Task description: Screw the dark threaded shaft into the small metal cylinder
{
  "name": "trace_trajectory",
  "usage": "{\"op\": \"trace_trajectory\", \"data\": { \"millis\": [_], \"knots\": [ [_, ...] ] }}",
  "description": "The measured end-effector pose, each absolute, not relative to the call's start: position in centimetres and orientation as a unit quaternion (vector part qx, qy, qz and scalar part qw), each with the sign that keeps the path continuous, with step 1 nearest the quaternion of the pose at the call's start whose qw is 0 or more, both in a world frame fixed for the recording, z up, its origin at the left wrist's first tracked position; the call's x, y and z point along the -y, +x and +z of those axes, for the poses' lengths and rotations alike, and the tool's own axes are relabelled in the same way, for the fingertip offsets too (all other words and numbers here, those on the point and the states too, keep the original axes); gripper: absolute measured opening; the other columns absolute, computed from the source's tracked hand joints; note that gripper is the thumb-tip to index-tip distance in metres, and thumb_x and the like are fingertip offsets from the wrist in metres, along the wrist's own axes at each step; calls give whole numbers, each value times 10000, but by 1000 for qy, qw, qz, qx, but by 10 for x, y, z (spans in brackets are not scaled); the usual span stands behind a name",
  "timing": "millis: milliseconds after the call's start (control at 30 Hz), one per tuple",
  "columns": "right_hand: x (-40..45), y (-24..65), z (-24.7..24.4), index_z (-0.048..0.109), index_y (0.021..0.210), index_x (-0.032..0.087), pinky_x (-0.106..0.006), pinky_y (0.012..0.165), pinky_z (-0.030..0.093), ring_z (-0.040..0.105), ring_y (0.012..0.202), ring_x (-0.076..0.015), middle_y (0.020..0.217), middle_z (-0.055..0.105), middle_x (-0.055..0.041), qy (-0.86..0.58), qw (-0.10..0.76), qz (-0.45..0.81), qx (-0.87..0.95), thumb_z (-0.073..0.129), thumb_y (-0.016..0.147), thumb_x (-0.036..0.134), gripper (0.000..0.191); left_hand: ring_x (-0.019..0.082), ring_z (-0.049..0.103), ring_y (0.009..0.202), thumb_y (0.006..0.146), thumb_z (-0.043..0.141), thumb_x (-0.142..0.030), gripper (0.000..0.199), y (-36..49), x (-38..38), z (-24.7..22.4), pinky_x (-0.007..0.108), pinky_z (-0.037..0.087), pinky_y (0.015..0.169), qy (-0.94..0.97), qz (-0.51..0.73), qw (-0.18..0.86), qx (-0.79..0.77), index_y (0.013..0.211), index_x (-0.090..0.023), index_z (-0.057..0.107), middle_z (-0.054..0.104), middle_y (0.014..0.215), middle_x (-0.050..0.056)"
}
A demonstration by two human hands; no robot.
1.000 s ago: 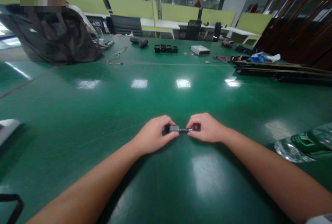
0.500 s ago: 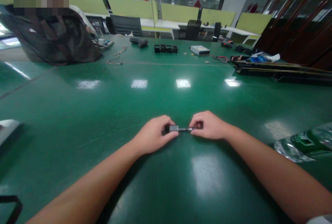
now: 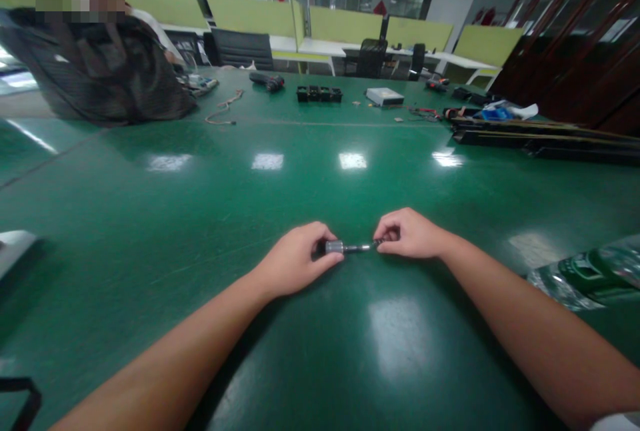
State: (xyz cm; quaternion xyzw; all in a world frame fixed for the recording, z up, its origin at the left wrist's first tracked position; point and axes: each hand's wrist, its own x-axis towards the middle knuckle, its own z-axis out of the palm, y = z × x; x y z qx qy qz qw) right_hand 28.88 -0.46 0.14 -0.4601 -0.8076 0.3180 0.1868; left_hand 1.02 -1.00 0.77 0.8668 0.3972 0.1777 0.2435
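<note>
Head view: at the far left a dark bag [image 3: 110,81] stands on the green table [image 3: 200,191], and right of it, in the near middle, the left hand [image 3: 300,258] is clamped around the grey barrel of a slim tool [image 3: 335,246], whose thin shaft points right. Just beyond the shaft's tip, the right hand [image 3: 413,234] pinches a small dark piece [image 3: 379,242] between thumb and fingers, too blurred to identify, and whether it touches the tip I cannot tell. At the near right a clear bottle [image 3: 590,274] with a green label lies on its side
</note>
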Motion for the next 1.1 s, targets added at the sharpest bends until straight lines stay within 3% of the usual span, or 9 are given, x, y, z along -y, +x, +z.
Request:
{"op": "trace_trajectory", "data": {
  "millis": [367, 533, 800, 1100],
  "knots": [
    [14, 268, -4, 750, 861, 161, -248, 626, 468, 604, 658, -131, 746, 673, -23, -404, 229, 274, 842, 712, 768, 203, 108, 173, 587, 729, 890, 629, -417, 231, 11, 10, 7, 279, 411, 647, 866, 174, 241, -401, 960, -200, 666, 650, 833, 11],
    [19, 258, -8, 667, 1194, 184, -325, 842, 526, 660, 866, -173, 994, 727, -55, -361, 311, 268, 838, 708, 733, 125, 466, 171, 579, 715, 882, 638, -407, 223, 11, 9, 5, 279, 400, 639, 863, 179, 239, -407, 956, -199, 662, 638, 812, 4],
    [15, 260, -11, 702, 1088, 153, -307, 787, 532, 660, 804, -170, 938, 722, -68, -369, 294, 263, 841, 710, 750, 145, 338, 170, 579, 713, 884, 637, -427, 240, 9, 8, 4, 281, 401, 643, 865, 176, 237, -406, 967, -203, 659, 637, 816, 3],
    [18, 252, -8, 716, 1069, 155, -275, 740, 498, 624, 791, -165, 901, 701, -53, -378, 277, 248, 848, 740, 739, 146, 331, 168, 570, 703, 886, 634, -436, 251, 9, 7, 2, 277, 397, 633, 867, 174, 236, -403, 976, -203, 659, 629, 811, 3]
  ]
}}
